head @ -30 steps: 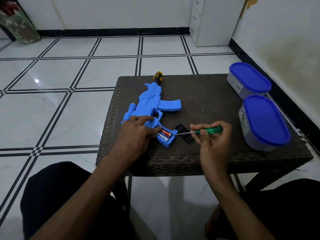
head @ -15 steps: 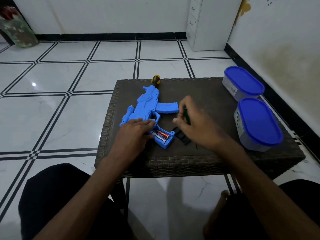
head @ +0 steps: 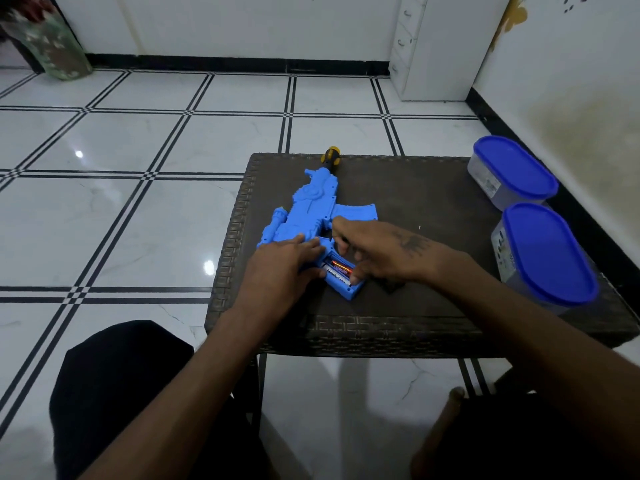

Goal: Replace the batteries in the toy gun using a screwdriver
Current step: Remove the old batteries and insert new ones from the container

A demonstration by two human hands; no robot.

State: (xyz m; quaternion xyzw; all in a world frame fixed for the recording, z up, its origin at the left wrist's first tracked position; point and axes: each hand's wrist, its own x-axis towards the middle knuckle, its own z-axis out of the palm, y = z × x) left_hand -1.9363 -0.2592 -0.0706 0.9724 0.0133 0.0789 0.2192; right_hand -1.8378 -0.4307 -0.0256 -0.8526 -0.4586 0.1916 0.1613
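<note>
The blue toy gun (head: 311, 216) lies on the dark wicker table (head: 433, 202), muzzle pointing away from me. Its grip compartment is open and holds batteries (head: 337, 271), one orange and black, one white. My left hand (head: 280, 268) presses flat on the gun's grip, fingers straight. My right hand (head: 377, 251) curls over the compartment, fingertips at the batteries' far end and thumb at the near end. The screwdriver is out of sight. Part of the black battery cover (head: 391, 289) shows under my right hand.
Two clear containers with blue lids (head: 516, 168) (head: 547, 251) stand on the table's right side. A yellow and black tip (head: 330, 155) sticks out at the gun's far end. A white cabinet (head: 433, 46) stands against the wall behind. My knees are below the table's front edge.
My right hand carried the green screwdriver away from the compartment, then came back over the batteries with its fingers curled. The screwdriver no longer shows. My left hand stayed on the gun.
</note>
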